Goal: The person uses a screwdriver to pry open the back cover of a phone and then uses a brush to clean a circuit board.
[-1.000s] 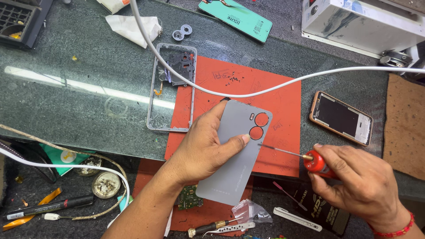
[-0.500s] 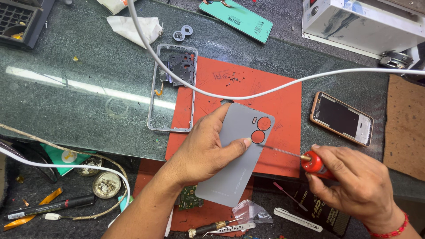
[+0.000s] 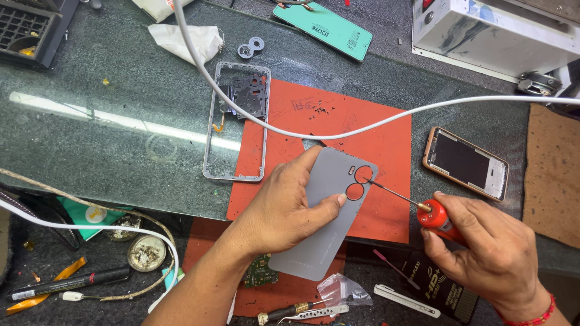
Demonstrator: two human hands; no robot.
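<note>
Pressed flat under the left hand (image 3: 281, 208), a grey phone back cover (image 3: 329, 232) lies slanted across the lower edge of the red mat (image 3: 362, 130), the palm and fingers spread over its left half and the thumb resting just below its two round camera holes. Closed around the red handle of a small screwdriver (image 3: 417, 205) is the right hand (image 3: 489, 253); the thin metal shaft runs up and left, and its tip touches the rim of the upper camera hole.

Largest around them is the dark green glass-topped bench (image 3: 90, 139), which carries the mat. A white metal box (image 3: 495, 33) sits at the far right corner. A thick white cable (image 3: 386, 124) sweeps from the top of the view across the mat and off to the right. A silver phone frame (image 3: 237, 124), with a dark part in its upper end, lies half on the mat's left edge, well apart from the cover. A teal phone panel (image 3: 329, 29) lies near the far edge. A phone in a tan case (image 3: 465, 163) rests right of the mat, near the screwdriver hand. A crumpled white cloth (image 3: 184, 41) lies far left of the frame, two small grey rings (image 3: 251, 47) beside it. Tweezers (image 3: 314, 312) and a black pen (image 3: 72, 284) lie along the near edge.
</note>
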